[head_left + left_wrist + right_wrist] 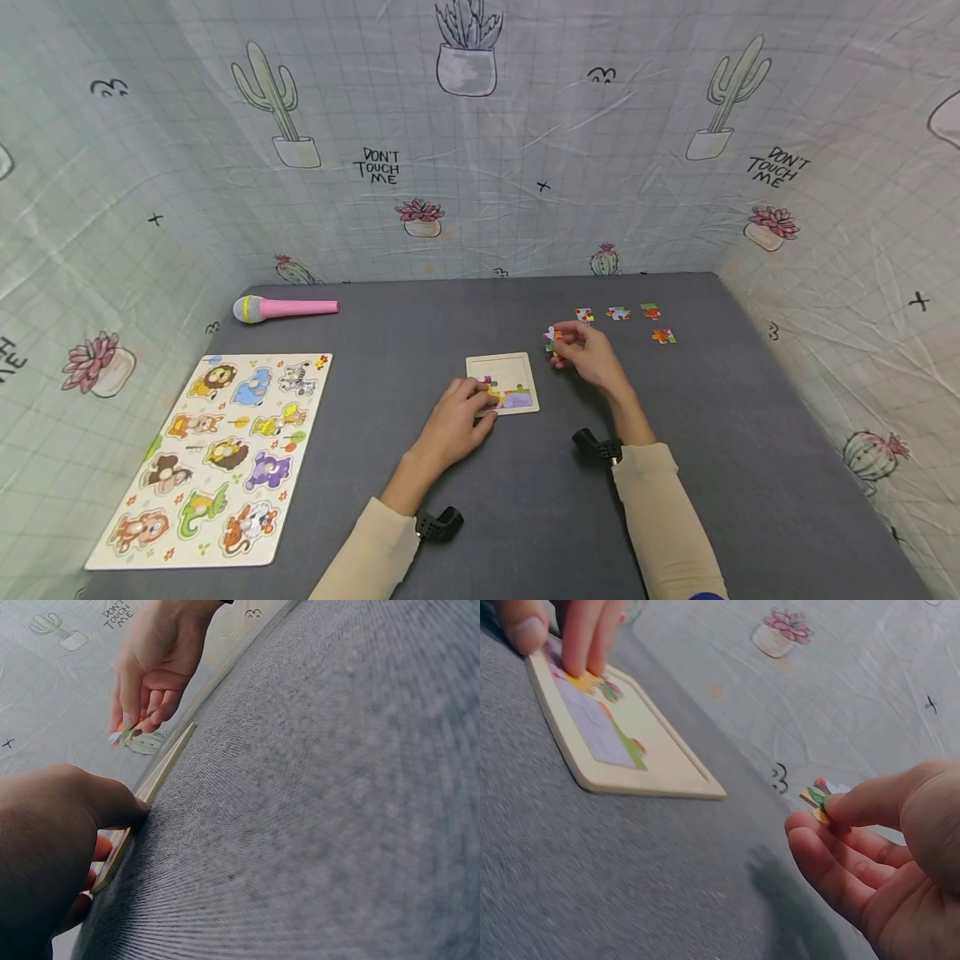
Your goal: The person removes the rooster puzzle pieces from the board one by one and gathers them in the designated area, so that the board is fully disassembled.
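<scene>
A small square wooden puzzle tray (497,357) lies on the dark table, its lower part filled with jigsaw pieces (592,724). My left hand (456,421) rests on the tray's left side. Its fingertips (577,664) press on the pieces, and the thumb (124,806) touches the frame's edge. Beyond the tray's right side, my right hand (592,357) pinches a colourful jigsaw piece (815,796) between thumb and fingers, above the tabletop. The fingers partly cover that piece. Several loose jigsaw pieces (618,313) lie behind and to the right of this hand.
At the left lies a large animal puzzle board (247,379). A pink toy microphone (300,308) sits behind it, near the table's back edge. Patterned cloth (510,133) hangs around the grey table (525,517) at the back and sides.
</scene>
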`<action>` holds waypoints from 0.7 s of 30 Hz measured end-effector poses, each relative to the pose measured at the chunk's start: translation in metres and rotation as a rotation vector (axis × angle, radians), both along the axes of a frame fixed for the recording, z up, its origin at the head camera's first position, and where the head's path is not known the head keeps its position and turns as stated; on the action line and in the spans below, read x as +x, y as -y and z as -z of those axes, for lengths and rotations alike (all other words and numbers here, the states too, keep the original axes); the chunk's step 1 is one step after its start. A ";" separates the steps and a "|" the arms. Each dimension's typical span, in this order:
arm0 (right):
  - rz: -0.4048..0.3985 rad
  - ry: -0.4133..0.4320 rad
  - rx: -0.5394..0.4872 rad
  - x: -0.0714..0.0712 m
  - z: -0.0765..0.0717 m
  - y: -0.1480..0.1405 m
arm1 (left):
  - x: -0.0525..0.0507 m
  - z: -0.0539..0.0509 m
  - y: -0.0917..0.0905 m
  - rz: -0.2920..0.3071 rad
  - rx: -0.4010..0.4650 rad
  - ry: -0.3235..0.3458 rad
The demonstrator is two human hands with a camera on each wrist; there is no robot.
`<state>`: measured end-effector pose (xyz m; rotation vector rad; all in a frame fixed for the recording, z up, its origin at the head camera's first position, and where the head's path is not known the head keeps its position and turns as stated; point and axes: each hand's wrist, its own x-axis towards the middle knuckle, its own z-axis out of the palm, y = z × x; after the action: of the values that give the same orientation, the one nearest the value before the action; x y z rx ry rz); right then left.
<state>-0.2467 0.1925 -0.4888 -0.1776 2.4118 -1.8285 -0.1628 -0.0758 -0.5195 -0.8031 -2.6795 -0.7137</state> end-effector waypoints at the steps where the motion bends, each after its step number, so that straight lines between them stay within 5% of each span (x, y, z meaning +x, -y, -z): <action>1: 0.010 -0.005 0.004 0.000 0.000 -0.002 | 0.000 0.000 0.000 -0.001 -0.003 0.003; 21: 0.227 0.017 0.040 -0.001 0.004 -0.058 | 0.000 0.003 -0.001 0.003 0.031 -0.041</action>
<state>-0.2475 0.2504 -0.4932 0.1202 2.5448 -1.8569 -0.1627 -0.0752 -0.5226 -0.8053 -2.6245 -0.7299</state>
